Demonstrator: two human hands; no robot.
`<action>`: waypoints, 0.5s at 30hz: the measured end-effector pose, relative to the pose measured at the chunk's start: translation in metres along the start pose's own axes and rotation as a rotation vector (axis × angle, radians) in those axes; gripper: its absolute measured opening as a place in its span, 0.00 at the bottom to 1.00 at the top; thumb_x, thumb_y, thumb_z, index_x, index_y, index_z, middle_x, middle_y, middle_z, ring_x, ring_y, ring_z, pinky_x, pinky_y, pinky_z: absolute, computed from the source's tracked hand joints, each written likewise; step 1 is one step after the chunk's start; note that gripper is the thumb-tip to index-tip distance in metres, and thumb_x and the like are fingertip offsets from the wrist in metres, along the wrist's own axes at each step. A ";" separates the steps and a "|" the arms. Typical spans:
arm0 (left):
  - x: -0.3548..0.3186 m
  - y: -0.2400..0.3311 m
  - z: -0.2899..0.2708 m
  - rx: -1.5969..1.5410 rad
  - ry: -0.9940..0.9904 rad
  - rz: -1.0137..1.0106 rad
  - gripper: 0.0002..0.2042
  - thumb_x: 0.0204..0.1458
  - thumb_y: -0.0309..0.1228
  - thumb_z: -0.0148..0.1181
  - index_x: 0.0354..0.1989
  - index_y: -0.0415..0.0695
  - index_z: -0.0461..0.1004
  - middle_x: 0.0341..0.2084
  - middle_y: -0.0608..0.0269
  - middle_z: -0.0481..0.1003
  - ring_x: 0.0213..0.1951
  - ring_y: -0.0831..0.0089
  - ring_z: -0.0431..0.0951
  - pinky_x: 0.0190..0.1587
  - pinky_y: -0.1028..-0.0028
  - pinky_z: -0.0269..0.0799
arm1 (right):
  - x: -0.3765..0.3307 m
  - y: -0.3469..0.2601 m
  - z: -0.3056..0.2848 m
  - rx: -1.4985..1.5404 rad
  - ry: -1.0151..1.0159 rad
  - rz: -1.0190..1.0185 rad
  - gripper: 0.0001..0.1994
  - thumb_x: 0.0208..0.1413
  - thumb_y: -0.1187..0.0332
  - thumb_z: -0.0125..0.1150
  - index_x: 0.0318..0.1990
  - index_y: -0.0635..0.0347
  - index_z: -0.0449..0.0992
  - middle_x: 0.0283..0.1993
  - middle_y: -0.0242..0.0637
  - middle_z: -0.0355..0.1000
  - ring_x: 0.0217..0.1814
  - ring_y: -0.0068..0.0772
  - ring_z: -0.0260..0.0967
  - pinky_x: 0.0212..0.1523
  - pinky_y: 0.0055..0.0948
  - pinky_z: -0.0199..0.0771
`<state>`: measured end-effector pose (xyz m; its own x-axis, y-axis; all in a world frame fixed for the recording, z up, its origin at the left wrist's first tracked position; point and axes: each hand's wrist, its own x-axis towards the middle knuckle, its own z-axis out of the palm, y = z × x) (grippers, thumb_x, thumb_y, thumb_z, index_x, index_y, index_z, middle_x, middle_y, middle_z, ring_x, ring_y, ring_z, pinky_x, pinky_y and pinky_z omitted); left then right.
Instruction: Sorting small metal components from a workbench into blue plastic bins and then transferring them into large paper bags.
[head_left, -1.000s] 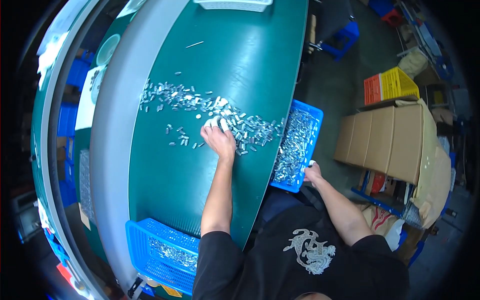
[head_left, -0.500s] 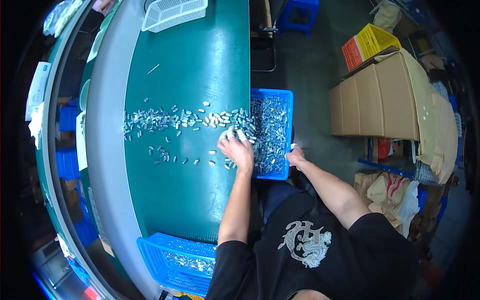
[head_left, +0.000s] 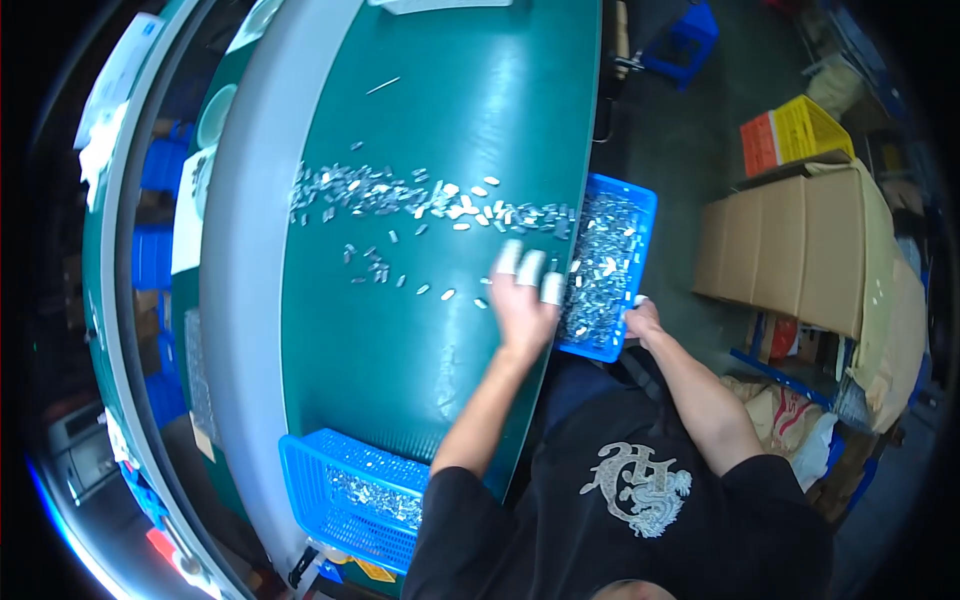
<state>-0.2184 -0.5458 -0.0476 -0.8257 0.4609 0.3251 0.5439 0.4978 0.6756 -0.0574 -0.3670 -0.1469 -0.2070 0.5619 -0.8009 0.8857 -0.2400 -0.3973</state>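
Note:
My left hand (head_left: 524, 312) is over the green work surface (head_left: 400, 345), its white-covered fingers stretched and slightly apart, with nothing held in them. It is close to the near side of a band of small shiny metal pieces (head_left: 368, 192) that runs across to the surface's right edge. Against that edge sits a blue plastic bin (head_left: 648, 228) filled with similar metal pieces (head_left: 604, 262). My right hand (head_left: 643, 320) is closed on the bin's outer right side near its close end; part of its fingers is hidden by the wall.
A blue perforated basket (head_left: 350, 540) with more metal pieces stands at the near left. A thin rod (head_left: 383, 85) lies farther up, below a white basket (head_left: 440, 5). Cardboard boxes (head_left: 785, 250) and a yellow crate (head_left: 810, 130) stand at right.
The view has turned, shifting the scene. My left hand has drawn back from the metal pieces near the bin, and its bent fingers have straightened. My right hand stays on the bin.

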 end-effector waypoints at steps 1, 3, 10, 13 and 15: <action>0.007 -0.032 -0.022 0.077 0.081 -0.047 0.16 0.44 0.30 0.59 0.43 0.40 0.69 0.48 0.44 0.64 0.50 0.48 0.63 0.53 0.56 0.58 | 0.001 0.001 -0.003 -0.006 0.000 0.014 0.14 0.43 0.77 0.52 0.41 0.64 0.70 0.35 0.43 0.73 0.31 0.37 0.74 0.24 0.32 0.77; 0.019 -0.120 -0.076 0.310 0.224 -0.038 0.17 0.45 0.33 0.57 0.43 0.38 0.68 0.48 0.44 0.64 0.51 0.47 0.63 0.55 0.55 0.56 | -0.003 -0.006 -0.002 -0.034 -0.014 0.040 0.13 0.44 0.77 0.52 0.41 0.64 0.70 0.35 0.42 0.73 0.31 0.35 0.75 0.25 0.31 0.77; 0.027 -0.218 -0.133 0.497 -0.027 -0.174 0.21 0.54 0.35 0.48 0.54 0.36 0.62 0.55 0.41 0.59 0.59 0.45 0.54 0.60 0.56 0.48 | -0.003 -0.008 0.005 -0.035 -0.038 0.069 0.13 0.45 0.77 0.52 0.41 0.64 0.69 0.36 0.42 0.72 0.31 0.35 0.74 0.26 0.32 0.78; 0.008 -0.185 -0.110 0.252 0.003 -0.089 0.18 0.53 0.33 0.49 0.50 0.36 0.65 0.53 0.48 0.62 0.59 0.47 0.55 0.59 0.57 0.51 | 0.004 -0.004 0.007 -0.068 -0.013 0.090 0.13 0.45 0.76 0.51 0.42 0.66 0.69 0.37 0.42 0.72 0.32 0.36 0.74 0.27 0.32 0.78; -0.013 -0.161 -0.095 0.182 0.021 -0.104 0.19 0.50 0.33 0.52 0.50 0.36 0.65 0.52 0.48 0.63 0.57 0.47 0.56 0.59 0.57 0.52 | 0.007 -0.002 0.007 -0.090 -0.024 0.065 0.13 0.45 0.76 0.51 0.41 0.65 0.70 0.36 0.42 0.73 0.33 0.36 0.74 0.27 0.32 0.77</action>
<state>-0.3094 -0.7015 -0.0974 -0.8809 0.3853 0.2749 0.4717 0.6671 0.5766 -0.0637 -0.3684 -0.1548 -0.1573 0.5280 -0.8346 0.9312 -0.2022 -0.3034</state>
